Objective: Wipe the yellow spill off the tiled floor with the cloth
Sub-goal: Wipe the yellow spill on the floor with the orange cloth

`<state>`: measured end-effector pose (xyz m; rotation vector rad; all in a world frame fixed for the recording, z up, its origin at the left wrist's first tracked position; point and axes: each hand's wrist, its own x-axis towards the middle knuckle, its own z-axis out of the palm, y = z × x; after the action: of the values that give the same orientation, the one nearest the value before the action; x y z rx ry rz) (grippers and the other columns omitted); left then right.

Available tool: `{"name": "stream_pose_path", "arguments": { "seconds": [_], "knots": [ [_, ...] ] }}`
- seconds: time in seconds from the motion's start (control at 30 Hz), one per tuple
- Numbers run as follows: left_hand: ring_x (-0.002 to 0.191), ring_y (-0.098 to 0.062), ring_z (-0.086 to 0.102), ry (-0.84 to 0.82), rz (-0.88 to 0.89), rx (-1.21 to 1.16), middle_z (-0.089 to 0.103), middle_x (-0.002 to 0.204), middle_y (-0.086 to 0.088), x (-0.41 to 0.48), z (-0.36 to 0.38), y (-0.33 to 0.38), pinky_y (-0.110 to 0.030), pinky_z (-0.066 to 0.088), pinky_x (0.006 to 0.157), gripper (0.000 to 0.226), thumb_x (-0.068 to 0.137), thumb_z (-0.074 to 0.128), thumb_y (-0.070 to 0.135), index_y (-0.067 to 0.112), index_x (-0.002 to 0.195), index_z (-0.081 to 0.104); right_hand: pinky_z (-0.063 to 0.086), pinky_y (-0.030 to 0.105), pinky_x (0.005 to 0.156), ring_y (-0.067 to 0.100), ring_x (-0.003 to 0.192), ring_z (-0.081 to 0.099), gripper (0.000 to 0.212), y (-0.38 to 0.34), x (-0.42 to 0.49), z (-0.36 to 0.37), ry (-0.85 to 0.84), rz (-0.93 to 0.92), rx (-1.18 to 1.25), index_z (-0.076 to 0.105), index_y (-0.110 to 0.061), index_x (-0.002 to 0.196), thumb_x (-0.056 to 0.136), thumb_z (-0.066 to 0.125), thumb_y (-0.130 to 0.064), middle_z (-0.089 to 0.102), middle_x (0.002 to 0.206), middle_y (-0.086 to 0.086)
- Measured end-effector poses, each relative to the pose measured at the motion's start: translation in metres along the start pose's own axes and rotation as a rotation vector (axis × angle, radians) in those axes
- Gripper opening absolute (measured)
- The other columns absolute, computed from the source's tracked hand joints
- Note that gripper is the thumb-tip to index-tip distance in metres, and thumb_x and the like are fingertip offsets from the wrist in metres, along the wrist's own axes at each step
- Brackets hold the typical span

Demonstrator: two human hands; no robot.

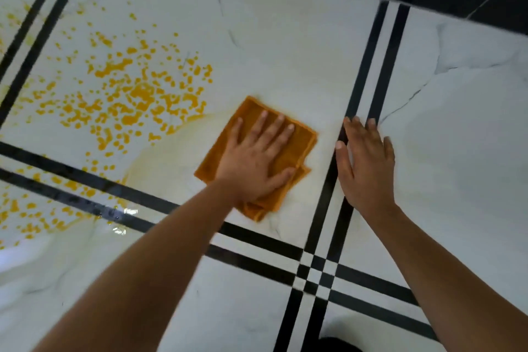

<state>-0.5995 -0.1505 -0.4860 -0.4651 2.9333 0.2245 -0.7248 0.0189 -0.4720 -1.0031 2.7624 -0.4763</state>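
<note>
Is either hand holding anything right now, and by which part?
Nothing is gripped. The left hand presses flat, fingers straight, on the middle of the folded cloth; the right hand rests flat on the floor.

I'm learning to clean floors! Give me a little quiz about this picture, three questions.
1. Multiple choice: which hand presses flat on the cloth? A) left B) right C) both
2. True or false: the yellow spill is all wiped off the tiled floor.
3. Fill in: the right hand lies flat over two black ____.

Key
1. A, the left hand.
2. False: many yellow drops lie to the left of the cloth.
3. stripes
</note>
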Motion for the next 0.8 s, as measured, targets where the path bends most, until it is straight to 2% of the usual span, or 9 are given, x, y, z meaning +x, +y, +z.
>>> {"name": "stream_pose_path", "arguments": {
  "seconds": [0.13, 0.27, 0.3, 0.43, 0.57, 0.6, 0.7, 0.73, 0.8],
  "knots": [
    [0.144, -0.031, -0.004, 0.093, -0.617, -0.119, 0.007, 0.158, -0.002, 0.032, -0.006, -0.016, -0.059, -0.007, 0.108, 0.079, 0.082, 0.016, 0.067, 0.027, 0.149, 0.007, 0.018, 0.048, 0.111, 0.028, 0.140, 0.026, 0.055, 0.000, -0.005, 0.007, -0.080, -0.097, -0.052, 0.039, -0.015, 0.140, 0.095, 0.022, -0.041, 0.040, 0.146, 0.008],
    [0.144, -0.031, -0.002, -0.009, 0.001, 0.024, 0.008, 0.158, 0.000, -0.006, 0.006, 0.003, -0.060, -0.006, 0.109, 0.074, 0.084, 0.015, 0.070, 0.035, 0.147, -0.001, 0.018, 0.047, 0.111, 0.027, 0.141, 0.025, 0.054, -0.009, 0.008, 0.010, -0.094, -0.093, -0.070, 0.037, -0.016, 0.142, 0.095, 0.024, -0.041, 0.037, 0.148, 0.008],
    [0.144, -0.029, 0.000, 0.002, 0.031, 0.019, 0.011, 0.158, 0.001, -0.001, 0.003, -0.011, -0.059, -0.005, 0.109, 0.073, 0.083, 0.015, 0.070, 0.036, 0.147, 0.001, 0.017, 0.047, 0.111, 0.028, 0.141, 0.025, 0.054, -0.011, 0.010, 0.011, -0.098, -0.099, -0.077, 0.036, -0.016, 0.142, 0.095, 0.024, -0.041, 0.036, 0.148, 0.008],
    [0.144, -0.031, -0.002, 0.133, -0.697, -0.126, 0.008, 0.158, -0.002, 0.025, -0.005, -0.027, -0.060, -0.007, 0.108, 0.079, 0.079, 0.013, 0.069, 0.032, 0.148, 0.010, 0.011, 0.045, 0.111, 0.028, 0.141, 0.023, 0.055, -0.026, 0.016, 0.017, -0.105, -0.177, -0.089, 0.034, -0.016, 0.143, 0.096, 0.021, -0.041, 0.034, 0.149, 0.009],
    [0.144, -0.030, 0.010, 0.082, -0.090, -0.010, 0.022, 0.155, -0.001, -0.016, 0.005, -0.043, -0.059, 0.002, 0.110, 0.071, 0.084, 0.024, 0.066, 0.034, 0.146, 0.021, 0.011, 0.045, 0.112, 0.028, 0.141, 0.022, 0.055, -0.058, 0.036, 0.028, -0.071, -0.199, -0.016, 0.036, -0.016, 0.142, 0.095, 0.021, -0.042, 0.033, 0.150, 0.009],
    [0.144, -0.028, 0.010, 0.101, -0.149, -0.016, 0.022, 0.155, 0.000, -0.010, 0.001, -0.066, -0.058, 0.003, 0.110, 0.070, 0.084, 0.024, 0.066, 0.035, 0.146, 0.021, 0.011, 0.045, 0.112, 0.027, 0.142, 0.021, 0.055, -0.066, 0.041, 0.029, -0.062, -0.203, 0.000, 0.036, -0.016, 0.142, 0.096, 0.022, -0.042, 0.033, 0.150, 0.008],
    [0.145, -0.026, -0.003, 0.164, -0.801, -0.148, 0.006, 0.158, 0.002, 0.010, -0.007, -0.106, -0.060, -0.004, 0.111, 0.072, 0.085, 0.022, 0.066, 0.035, 0.148, 0.010, 0.011, 0.045, 0.113, 0.027, 0.142, 0.021, 0.055, -0.093, 0.057, 0.038, -0.045, -0.235, 0.036, 0.037, -0.016, 0.142, 0.095, 0.022, -0.042, 0.034, 0.150, 0.008],
    [0.144, -0.027, -0.005, 0.167, -0.841, -0.165, 0.003, 0.158, 0.002, 0.008, -0.008, -0.105, -0.061, -0.006, 0.110, 0.072, 0.084, 0.019, 0.066, 0.034, 0.148, 0.007, 0.012, 0.045, 0.113, 0.027, 0.142, 0.022, 0.056, -0.102, 0.065, 0.044, -0.050, -0.254, 0.028, 0.038, -0.016, 0.141, 0.095, 0.022, -0.043, 0.034, 0.150, 0.008],
    [0.145, -0.028, -0.001, 0.157, -0.527, -0.109, 0.007, 0.158, 0.003, -0.011, -0.004, -0.094, -0.059, -0.006, 0.109, 0.072, 0.084, 0.016, 0.067, 0.035, 0.148, 0.008, 0.015, 0.047, 0.112, 0.028, 0.141, 0.024, 0.057, -0.118, 0.080, 0.052, -0.061, -0.278, -0.003, 0.039, -0.016, 0.141, 0.094, 0.021, -0.044, 0.036, 0.149, 0.008]
  ]
}}
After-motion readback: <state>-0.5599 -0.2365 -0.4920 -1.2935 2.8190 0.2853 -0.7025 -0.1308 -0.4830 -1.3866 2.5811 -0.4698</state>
